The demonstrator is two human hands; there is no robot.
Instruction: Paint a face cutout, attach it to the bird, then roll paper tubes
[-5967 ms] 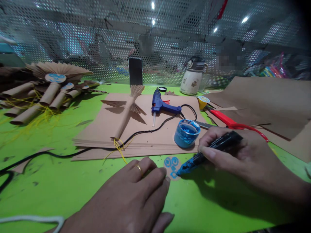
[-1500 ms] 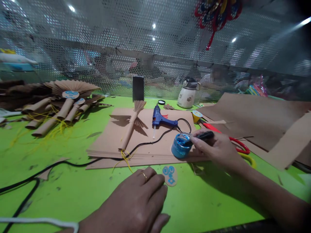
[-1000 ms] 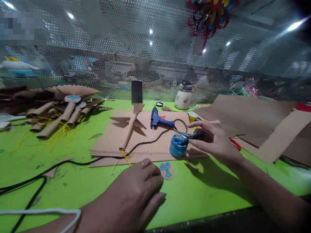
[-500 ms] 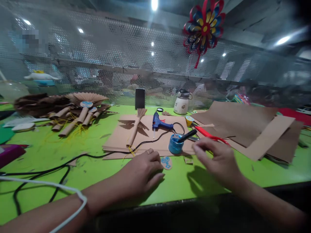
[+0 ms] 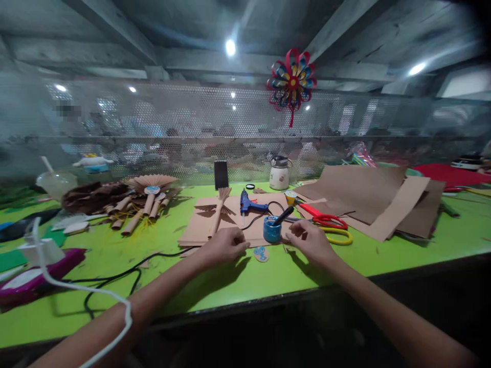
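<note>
My left hand [image 5: 226, 244] hovers at the front edge of the stacked brown card [image 5: 195, 232], fingers loosely bent with nothing visible in them. On its right lies a small round paper piece [image 5: 261, 254] with blue drawing. My right hand [image 5: 311, 244] is just right of the blue paint jar [image 5: 271, 231], thumb and fingers apart and nothing seen between them. A black-handled tool [image 5: 284, 215] leans in the jar. Behind it, a blue glue gun [image 5: 253, 205] and a pleated paper figure with a rolled tube [image 5: 218, 217] rest on the stack.
Scissors [image 5: 333, 221] with red and yellow handles lie beyond my right hand. Brown paper sheets [image 5: 356, 194] spread to the right. Finished paper figures [image 5: 149, 202] are heaped at left. Black cable [image 5: 153, 255] and a white cord [image 5: 92, 290] cross the left side. A white bottle [image 5: 279, 176] stands behind.
My view has tilted up and widened. My left hand has lifted from lying beside the round paper piece and its fingers have curled. My right hand stays near the jar, slightly lower.
</note>
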